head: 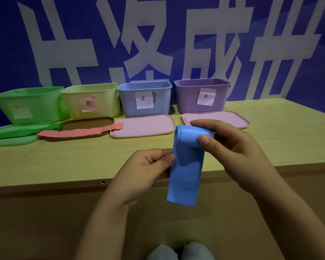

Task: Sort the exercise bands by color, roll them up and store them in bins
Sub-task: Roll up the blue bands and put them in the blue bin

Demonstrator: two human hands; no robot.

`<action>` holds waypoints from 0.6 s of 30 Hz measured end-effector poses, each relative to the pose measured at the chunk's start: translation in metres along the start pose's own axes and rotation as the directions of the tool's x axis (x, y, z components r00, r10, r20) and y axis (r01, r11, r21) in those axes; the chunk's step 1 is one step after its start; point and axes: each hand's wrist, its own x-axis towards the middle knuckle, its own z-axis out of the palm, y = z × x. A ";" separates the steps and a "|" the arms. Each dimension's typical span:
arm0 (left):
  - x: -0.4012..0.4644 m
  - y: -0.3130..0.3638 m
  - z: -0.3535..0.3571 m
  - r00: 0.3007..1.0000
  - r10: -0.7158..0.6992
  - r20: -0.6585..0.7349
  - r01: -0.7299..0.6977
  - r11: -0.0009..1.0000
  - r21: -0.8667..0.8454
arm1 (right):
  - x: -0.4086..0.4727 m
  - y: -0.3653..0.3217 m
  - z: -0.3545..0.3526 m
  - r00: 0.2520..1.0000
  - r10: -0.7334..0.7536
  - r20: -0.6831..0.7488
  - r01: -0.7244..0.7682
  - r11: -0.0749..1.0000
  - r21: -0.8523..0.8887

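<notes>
Blue band (186, 169) half-rolled, pinched in both hands' fingers (204, 140) — bin labels 蓝 (144, 99), 紫 (206, 96).

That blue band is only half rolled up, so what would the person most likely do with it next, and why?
Probably keep winding. The right hand pinches the rolled top of the blue band, the left hand pinches its edge, and a long tail hangs loose below. Only once that tail is taken up would it suit the blue bin behind.
</notes>
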 end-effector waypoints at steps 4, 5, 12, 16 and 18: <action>0.001 0.003 0.003 0.997 0.060 -0.038 -0.055 0.990 0.129 | 0.000 0.002 0.000 0.999 0.003 0.032 -0.005 0.997 0.072; 0.001 0.003 0.003 0.995 0.083 -0.051 -0.074 0.985 0.158 | 0.001 0.002 0.000 1.000 -0.003 0.028 0.001 0.998 0.061; 0.001 0.003 0.005 0.988 0.116 -0.101 -0.100 0.983 0.152 | 0.001 0.002 0.003 1.000 -0.006 0.009 0.005 0.999 0.039; 0.001 0.004 0.007 0.996 0.065 -0.064 -0.060 0.995 0.075 | -0.001 0.004 0.004 1.000 -0.021 0.015 0.021 1.000 0.009; 0.001 0.005 0.011 0.996 0.063 -0.058 -0.058 0.995 0.077 | -0.001 0.005 0.004 1.000 -0.029 0.007 0.029 1.000 0.000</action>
